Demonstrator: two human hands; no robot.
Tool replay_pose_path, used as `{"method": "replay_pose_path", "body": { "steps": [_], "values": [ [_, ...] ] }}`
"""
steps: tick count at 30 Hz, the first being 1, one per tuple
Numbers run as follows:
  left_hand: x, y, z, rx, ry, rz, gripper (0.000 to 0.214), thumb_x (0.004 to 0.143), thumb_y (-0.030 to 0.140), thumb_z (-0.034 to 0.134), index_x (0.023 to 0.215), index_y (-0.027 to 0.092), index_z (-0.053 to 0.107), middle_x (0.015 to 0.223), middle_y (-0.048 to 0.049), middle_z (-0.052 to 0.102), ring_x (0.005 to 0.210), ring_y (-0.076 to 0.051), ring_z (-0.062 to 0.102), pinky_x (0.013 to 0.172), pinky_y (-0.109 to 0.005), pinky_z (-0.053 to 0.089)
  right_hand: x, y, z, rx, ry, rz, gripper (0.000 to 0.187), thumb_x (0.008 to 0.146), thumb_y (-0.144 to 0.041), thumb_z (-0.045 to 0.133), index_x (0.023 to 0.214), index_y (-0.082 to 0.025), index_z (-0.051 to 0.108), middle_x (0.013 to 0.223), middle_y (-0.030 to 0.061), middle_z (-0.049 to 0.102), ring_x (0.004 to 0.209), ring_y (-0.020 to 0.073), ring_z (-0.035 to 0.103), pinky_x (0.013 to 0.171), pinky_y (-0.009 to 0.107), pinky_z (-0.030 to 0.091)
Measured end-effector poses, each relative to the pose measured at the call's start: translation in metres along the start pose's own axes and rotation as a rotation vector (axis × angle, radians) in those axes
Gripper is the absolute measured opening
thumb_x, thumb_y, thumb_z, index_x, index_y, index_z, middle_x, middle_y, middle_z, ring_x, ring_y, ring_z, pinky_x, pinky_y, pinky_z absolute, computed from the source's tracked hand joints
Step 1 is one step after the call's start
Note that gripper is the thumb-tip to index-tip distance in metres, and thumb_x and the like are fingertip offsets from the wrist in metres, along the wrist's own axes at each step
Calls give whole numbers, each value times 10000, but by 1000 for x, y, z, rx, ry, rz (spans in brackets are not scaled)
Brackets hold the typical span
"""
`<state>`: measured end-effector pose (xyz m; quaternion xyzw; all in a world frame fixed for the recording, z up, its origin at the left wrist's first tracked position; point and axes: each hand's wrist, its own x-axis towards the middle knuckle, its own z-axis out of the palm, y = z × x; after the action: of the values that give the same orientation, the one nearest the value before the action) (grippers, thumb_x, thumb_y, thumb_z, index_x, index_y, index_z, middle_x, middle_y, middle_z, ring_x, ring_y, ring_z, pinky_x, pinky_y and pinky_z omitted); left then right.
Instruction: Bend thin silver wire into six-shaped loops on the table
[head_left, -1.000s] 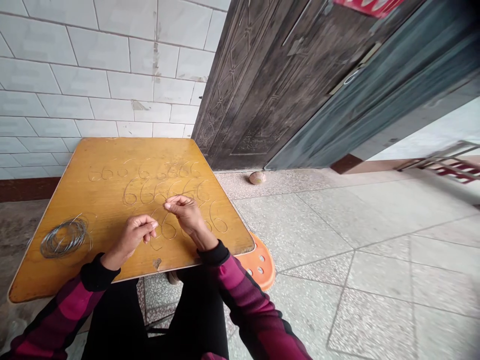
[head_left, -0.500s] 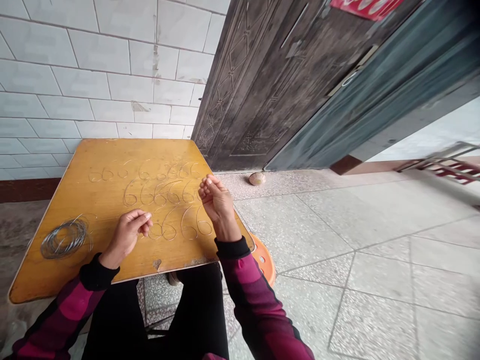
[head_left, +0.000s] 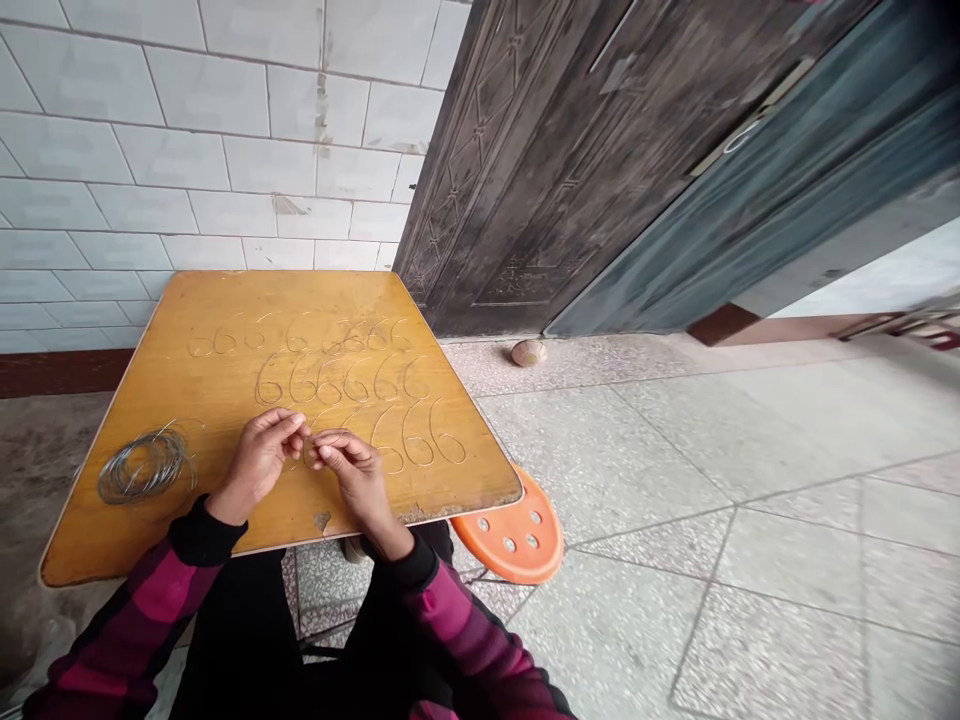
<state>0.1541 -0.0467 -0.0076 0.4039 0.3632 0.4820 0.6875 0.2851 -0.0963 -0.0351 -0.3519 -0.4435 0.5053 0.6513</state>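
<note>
My left hand (head_left: 264,455) is closed in a pinch above the near part of the yellow wooden table (head_left: 217,400). Close beside it on the right, my right hand (head_left: 354,470) also pinches, its fingertips almost meeting the left ones. Between them they hold what looks like a thin piece of wire, mostly hidden by the fingers. Beyond and to the right of the hands lie rows of wires bent like the figure 6, among them one bent wire (head_left: 417,437) in the nearest row. A loose coil of grey wire (head_left: 142,468) rests at the table's left side.
An orange stool (head_left: 517,535) stands by the table's near right corner. A tiled wall (head_left: 247,180) and a dark carved door (head_left: 517,200) rise behind the table. A roundish object (head_left: 529,353) sits on the floor near the door.
My right hand has come down and left from above the table's right side to meet my left hand. The camera view has shifted slightly, showing more of the orange stool.
</note>
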Motion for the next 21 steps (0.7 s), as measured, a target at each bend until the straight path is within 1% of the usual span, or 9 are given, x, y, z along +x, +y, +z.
{"method": "replay_pose_path", "body": {
  "steps": [3, 5, 7, 10, 13, 16, 18, 21],
  "values": [
    [2, 2, -1, -72, -30, -45, 258, 637, 302, 787, 706, 131, 606, 660, 3, 630, 502, -55, 504, 473, -180, 392, 0, 1, -4, 87, 30, 17, 111, 793, -352, 688, 802, -241, 694, 897, 23, 696, 734, 138, 641, 661, 286, 538],
    [2, 3, -2, -93, -42, -57, 271, 640, 311, 788, 728, 133, 604, 663, 3, 630, 504, -52, 505, 472, -173, 393, 0, 1, -5, 123, 53, 42, 133, 792, -365, 688, 809, -233, 675, 875, 25, 706, 720, 138, 647, 660, 288, 541],
    [3, 3, -3, -91, -41, -40, 268, 655, 320, 780, 746, 137, 606, 670, 1, 632, 513, -52, 509, 474, -170, 395, 0, 2, -5, 132, 98, 60, 155, 789, -376, 688, 828, -228, 665, 825, 22, 706, 684, 134, 642, 647, 286, 541],
    [2, 2, -4, -19, -17, 45, 236, 700, 329, 747, 768, 141, 620, 689, -5, 640, 526, -61, 518, 483, -180, 404, 4, 0, -3, 84, 152, 59, 195, 793, -385, 677, 906, -227, 671, 790, 17, 693, 648, 129, 627, 614, 278, 536],
    [0, 0, -3, 139, 36, 167, 212, 759, 348, 690, 776, 144, 638, 685, -13, 644, 514, -78, 521, 478, -204, 411, 11, -2, -4, -83, 130, 25, 236, 818, -395, 638, 984, -235, 684, 764, 11, 670, 623, 129, 610, 596, 282, 525],
    [0, -2, -3, 299, 67, 267, 218, 803, 361, 641, 768, 146, 653, 651, -15, 641, 499, -91, 524, 489, -225, 428, 18, -6, -8, -364, 81, -65, 250, 859, -363, 577, 1054, -252, 690, 749, 16, 653, 605, 130, 585, 616, 290, 506],
    [1, -3, -4, 366, 76, 298, 227, 815, 367, 627, 765, 148, 661, 625, -11, 636, 486, -93, 523, 497, -230, 435, 22, -10, -10, -547, 49, -123, 276, 872, -310, 547, 1108, -262, 680, 750, 23, 651, 614, 137, 577, 645, 297, 491],
    [2, -4, -6, 407, 86, 315, 225, 823, 371, 617, 785, 154, 666, 626, -7, 637, 478, -90, 524, 493, -226, 439, 26, -14, -9, -724, 15, -186, 335, 863, -227, 509, 1158, -259, 665, 735, 27, 639, 624, 146, 569, 671, 301, 465]
  ]
}}
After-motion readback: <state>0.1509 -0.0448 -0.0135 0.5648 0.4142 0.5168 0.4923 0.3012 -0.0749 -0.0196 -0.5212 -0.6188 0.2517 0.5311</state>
